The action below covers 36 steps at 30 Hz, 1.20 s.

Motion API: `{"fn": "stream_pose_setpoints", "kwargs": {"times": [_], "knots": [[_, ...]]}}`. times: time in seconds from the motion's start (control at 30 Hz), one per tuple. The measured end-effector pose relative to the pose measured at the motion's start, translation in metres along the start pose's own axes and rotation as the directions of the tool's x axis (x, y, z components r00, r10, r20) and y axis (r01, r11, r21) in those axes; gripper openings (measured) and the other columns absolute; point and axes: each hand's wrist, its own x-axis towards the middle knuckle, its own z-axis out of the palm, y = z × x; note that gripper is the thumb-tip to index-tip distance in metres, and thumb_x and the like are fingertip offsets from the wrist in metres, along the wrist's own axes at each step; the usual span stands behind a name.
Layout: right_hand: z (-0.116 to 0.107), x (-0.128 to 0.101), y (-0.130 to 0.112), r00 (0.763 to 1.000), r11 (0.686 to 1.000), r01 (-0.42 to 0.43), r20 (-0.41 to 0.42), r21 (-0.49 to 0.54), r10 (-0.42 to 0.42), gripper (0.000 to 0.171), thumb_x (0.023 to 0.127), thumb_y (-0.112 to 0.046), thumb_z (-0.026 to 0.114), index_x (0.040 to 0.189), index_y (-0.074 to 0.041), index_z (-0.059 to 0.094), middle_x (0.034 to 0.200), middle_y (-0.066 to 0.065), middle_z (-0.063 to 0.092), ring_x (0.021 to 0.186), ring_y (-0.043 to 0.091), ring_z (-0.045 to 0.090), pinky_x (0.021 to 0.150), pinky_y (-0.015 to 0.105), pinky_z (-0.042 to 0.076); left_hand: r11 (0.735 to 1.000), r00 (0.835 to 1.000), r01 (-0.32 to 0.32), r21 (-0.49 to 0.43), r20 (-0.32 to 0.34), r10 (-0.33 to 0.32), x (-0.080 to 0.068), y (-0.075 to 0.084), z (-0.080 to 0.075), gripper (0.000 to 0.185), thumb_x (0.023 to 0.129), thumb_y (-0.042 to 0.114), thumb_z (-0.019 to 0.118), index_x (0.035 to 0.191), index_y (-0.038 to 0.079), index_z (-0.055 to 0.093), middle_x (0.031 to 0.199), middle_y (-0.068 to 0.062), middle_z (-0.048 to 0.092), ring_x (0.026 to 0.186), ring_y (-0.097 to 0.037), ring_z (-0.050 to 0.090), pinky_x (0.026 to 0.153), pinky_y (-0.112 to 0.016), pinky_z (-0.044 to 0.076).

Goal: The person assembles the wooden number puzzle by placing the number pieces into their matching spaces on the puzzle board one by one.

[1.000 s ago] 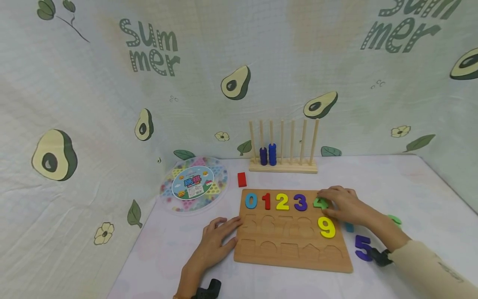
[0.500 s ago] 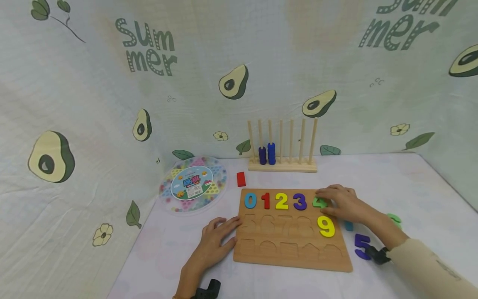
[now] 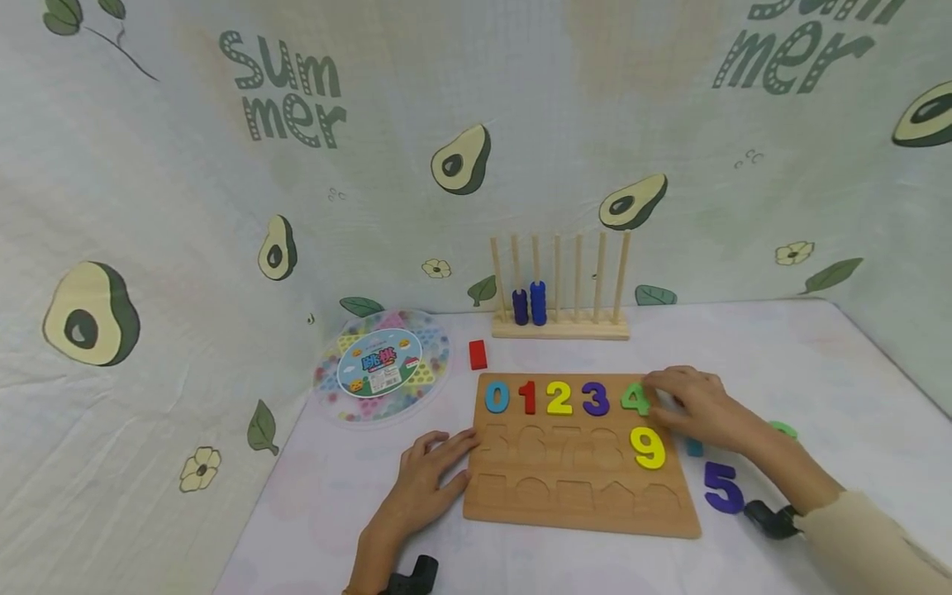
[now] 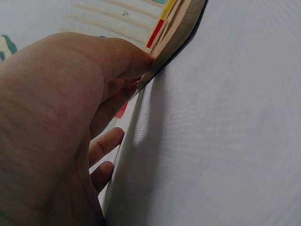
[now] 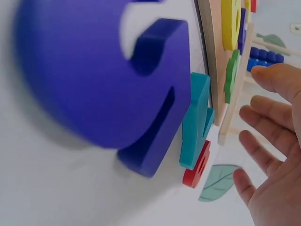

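Fingers of the right hand (image 3: 695,405) are now relaxed and spread, grasping nothing; a second ago they covered the green 4 (image 3: 635,398), and they have since drawn back to its right edge. The green 4 now sits exposed in the top row of the wooden number board (image 3: 580,512), in line after 0, 1, 2 and 3, so that piece appears seated and released. The left hand (image 3: 426,483) has stayed flat on the table, fingers straight, its fingertips pressing the board's left edge; it grasps nothing.

Outward from the right hand: a teal piece (image 5: 195,122) and a red piece (image 5: 196,167) lie just beside the board's right edge, with the purple 5 (image 3: 723,487) near the wrist. The yellow 9 (image 3: 649,447) occupies the middle row; the other recesses there are vacant. A rod abacus (image 3: 559,285), a red block (image 3: 478,354) and a round game box (image 3: 384,366) stand behind the board, obstructing nothing.
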Motion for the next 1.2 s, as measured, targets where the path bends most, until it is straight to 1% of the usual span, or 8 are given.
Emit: {"fn": "stream_pose_setpoints", "kwargs": {"times": [0.17, 0.23, 0.3, 0.47, 0.67, 0.87, 1.03, 1.2], "knots": [[-0.003, -0.014, -0.005, 0.999, 0.999, 0.024, -0.025, -0.038, -0.025, 0.041, 0.091, -0.025, 0.074, 0.127, -0.007, 0.065, 0.127, 0.016, 0.064, 0.124, 0.044, 0.046, 0.096, 0.066, 0.027, 1.000, 0.999, -0.022, 0.012, -0.030, 0.022, 0.000, 0.001, 0.000, 0.047, 0.097, 0.026, 0.063, 0.144, 0.027, 0.057, 0.150, 0.010, 0.049, 0.134, -0.029, 0.036, 0.101, -0.058, 0.025], [-0.004, -0.020, -0.008, 0.999, 0.998, 0.020, -0.025, -0.055, -0.021, 0.041, 0.091, -0.024, 0.074, 0.128, -0.007, 0.065, 0.128, 0.016, 0.064, 0.125, 0.045, 0.046, 0.096, 0.067, 0.027, 1.000, 0.999, -0.025, 0.017, -0.033, 0.026, 0.000, 0.001, 0.001, 0.047, 0.097, 0.026, 0.063, 0.144, 0.027, 0.057, 0.150, 0.010, 0.049, 0.134, -0.029, 0.036, 0.100, -0.058, 0.025], [-0.005, -0.026, -0.011, 1.000, 0.998, 0.010, -0.024, -0.060, -0.012, 0.041, 0.090, -0.023, 0.073, 0.127, -0.007, 0.065, 0.128, 0.016, 0.064, 0.126, 0.045, 0.045, 0.097, 0.068, 0.026, 0.999, 0.999, -0.027, 0.017, -0.032, 0.028, 0.001, 0.000, 0.002, 0.047, 0.097, 0.026, 0.063, 0.144, 0.026, 0.057, 0.150, 0.010, 0.049, 0.134, -0.029, 0.037, 0.100, -0.058, 0.025], [-0.006, -0.039, -0.017, 0.999, 0.998, 0.001, -0.043, -0.070, -0.004, 0.038, 0.087, -0.020, 0.076, 0.123, -0.011, 0.068, 0.124, 0.010, 0.067, 0.124, 0.044, 0.048, 0.097, 0.066, 0.027, 1.000, 0.999, -0.028, 0.009, -0.018, 0.028, 0.002, 0.001, 0.002, 0.047, 0.098, 0.026, 0.063, 0.144, 0.026, 0.057, 0.151, 0.010, 0.048, 0.134, -0.029, 0.036, 0.101, -0.058, 0.025], [-0.003, -0.054, -0.020, 0.999, 0.994, -0.019, -0.049, -0.110, 0.014, 0.040, 0.083, -0.027, 0.081, 0.118, -0.012, 0.070, 0.119, 0.007, 0.069, 0.121, 0.043, 0.051, 0.096, 0.065, 0.029, 1.000, 1.000, -0.012, -0.005, 0.004, 0.012, 0.004, 0.003, 0.001, 0.047, 0.098, 0.028, 0.061, 0.145, 0.027, 0.056, 0.152, 0.012, 0.046, 0.136, -0.028, 0.034, 0.103, -0.060, 0.023], [0.003, -0.069, -0.021, 0.997, 0.987, -0.034, -0.079, -0.155, 0.022, 0.041, 0.081, -0.033, 0.083, 0.115, -0.013, 0.071, 0.116, 0.006, 0.070, 0.119, 0.041, 0.053, 0.096, 0.064, 0.031, 1.000, 1.000, -0.014, 0.018, -0.003, 0.014, 0.004, 0.003, 0.003, 0.046, 0.098, 0.028, 0.061, 0.144, 0.027, 0.057, 0.151, 0.012, 0.048, 0.135, -0.028, 0.036, 0.103, -0.059, 0.024], [0.006, -0.082, -0.023, 0.996, 0.984, -0.048, -0.083, -0.171, 0.034, 0.043, 0.081, -0.036, 0.083, 0.116, -0.013, 0.071, 0.118, 0.008, 0.069, 0.119, 0.041, 0.053, 0.096, 0.064, 0.032, 1.000, 1.000, -0.015, 0.017, -0.004, 0.016, 0.002, 0.002, 0.002, 0.047, 0.098, 0.028, 0.061, 0.144, 0.027, 0.056, 0.151, 0.011, 0.048, 0.135, -0.029, 0.036, 0.103, -0.061, 0.024], [0.004, -0.093, -0.023, 0.995, 0.982, -0.069, -0.084, -0.176, 0.055, 0.049, 0.079, -0.038, 0.083, 0.118, -0.011, 0.070, 0.117, 0.010, 0.069, 0.117, 0.041, 0.053, 0.094, 0.064, 0.031, 1.000, 1.000, 0.010, 0.007, 0.006, -0.010, -0.001, 0.002, 0.001, 0.047, 0.098, 0.029, 0.062, 0.145, 0.029, 0.055, 0.152, 0.014, 0.046, 0.136, -0.027, 0.034, 0.105, -0.059, 0.022]]}}
